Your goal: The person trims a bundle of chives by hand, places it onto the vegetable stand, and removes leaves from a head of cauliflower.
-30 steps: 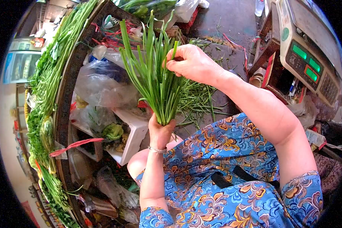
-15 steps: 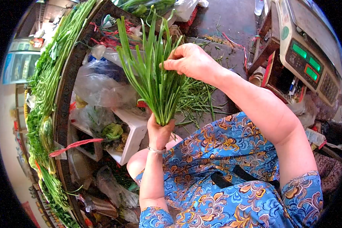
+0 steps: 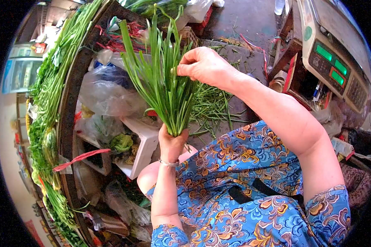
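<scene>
My left hand (image 3: 172,144) is closed round the lower end of a bunch of long green leaves (image 3: 169,99), which fan out upward. At the bunch's right side, my right hand (image 3: 200,66) has thumb and fingers pinched together among the leaves; what it grips, if anything, is too small to make out. Behind the bunch, loose green trimmings (image 3: 214,107) lie scattered on the dark surface (image 3: 243,20).
A scale (image 3: 334,61) with lit green displays stands at the right. Leafy greens (image 3: 57,74) line a curved ledge at the left. Plastic bags (image 3: 107,94), a white foam box (image 3: 142,152) and red ties (image 3: 132,37) lie between ledge and bunch.
The leaf tops have shifted a little to the left and spread differently. My right hand has moved very slightly; my left hand keeps its hold on the bunch.
</scene>
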A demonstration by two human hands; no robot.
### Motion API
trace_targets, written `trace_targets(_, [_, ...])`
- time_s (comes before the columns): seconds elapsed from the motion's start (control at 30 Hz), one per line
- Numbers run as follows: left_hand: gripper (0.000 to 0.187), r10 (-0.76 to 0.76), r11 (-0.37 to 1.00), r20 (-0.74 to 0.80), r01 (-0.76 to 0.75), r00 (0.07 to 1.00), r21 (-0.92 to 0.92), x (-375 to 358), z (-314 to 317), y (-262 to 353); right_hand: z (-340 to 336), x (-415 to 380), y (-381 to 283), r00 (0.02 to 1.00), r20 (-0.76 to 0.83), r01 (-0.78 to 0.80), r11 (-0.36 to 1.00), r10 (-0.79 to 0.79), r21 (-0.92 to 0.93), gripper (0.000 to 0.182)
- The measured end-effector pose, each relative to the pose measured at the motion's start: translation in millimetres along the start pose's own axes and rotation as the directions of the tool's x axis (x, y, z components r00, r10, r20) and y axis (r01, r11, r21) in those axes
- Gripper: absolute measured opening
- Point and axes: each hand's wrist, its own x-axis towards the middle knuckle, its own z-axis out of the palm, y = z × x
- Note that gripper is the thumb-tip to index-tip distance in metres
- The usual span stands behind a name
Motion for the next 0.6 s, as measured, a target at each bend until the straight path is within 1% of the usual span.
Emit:
trace_targets(0.07, [0.035, -0.007, 1.0, -0.001, 0.007, 1.0, 0.015, -0.2, -0.2, -0.6, 1.5, 2.6, 5.2, 1.0, 0.001, 0.01, 1.0, -0.01, 0.02, 0.018])
trace_targets(0.13, [0.033, -0.022, 0.999, 0.003, 0.022, 1.0, -0.027, -0.8, -0.1, -0.1, 4.2, 6.0, 11.5, 0.997, -0.012, 0.08, 0.996, -0.079, 0.049, 0.017])
trace_targets(0.17, [0.033, -0.018, 0.999, 0.005, 0.018, 1.0, -0.027, -0.9, 0.1, 1.2, 3.5, 6.0, 11.7, 0.997, -0.015, 0.082, 0.996, -0.081, 0.048, 0.017])
trace_targets(0.23, [0.033, -0.064, 0.998, 0.005, 0.064, 0.998, 0.015, -1.8, -0.5, 5.1, 2.4, 4.1, 9.1, 0.996, 0.008, 0.093, 0.992, -0.094, 0.081, 0.016])
trace_targets(0.37, [0.032, 0.009, 1.0, 0.025, -0.009, 1.0, 0.008, -0.9, -0.5, 2.1, -11.6, 0.8, -5.2, 0.999, -0.012, 0.037, 0.989, -0.036, 0.14, 0.016])
trace_targets(0.4, [0.031, 0.003, 1.0, 0.016, -0.003, 1.0, 0.009, -1.2, -0.3, 2.0, -15.1, 1.5, -4.5, 0.996, -0.069, 0.07, 0.982, -0.059, 0.174, 0.02])
trace_targets(0.43, [0.031, -0.002, 1.0, 0.009, 0.002, 1.0, 0.009, -1.8, 0.4, 2.1, -20.0, 2.5, -4.4, 0.995, -0.084, 0.074, 0.983, -0.061, 0.171, 0.02])
trace_targets(0.47, [0.03, -0.055, 0.998, 0.021, 0.056, 0.998, -0.027, -5.2, 1.5, 8.8, -25.9, 4.2, -4.7, 0.99, -0.128, 0.086, 0.973, -0.06, 0.213, 0.021])
trace_targets(0.5, [0.03, -0.049, 0.998, 0.032, 0.05, 0.998, -0.028, -5.4, 0.9, 6.6, -31.8, 6.5, -4.3, 0.984, -0.17, 0.101, 0.962, -0.058, 0.255, 0.021])
trace_targets(0.53, [0.03, -0.032, 0.999, 0.041, 0.033, 0.999, -0.027, -4.9, -0.5, 3.8, -36.4, 10.4, -0.5, 0.969, -0.216, 0.171, 0.95, -0.116, 0.26, 0.016])
trace_targets(0.6, [0.031, 0.008, 1.0, 0.054, -0.007, 0.999, -0.021, -5.6, -0.5, 1.3, -48.3, 16.0, 5.2, 0.939, -0.305, 0.239, 0.938, -0.157, 0.253, 0.018])
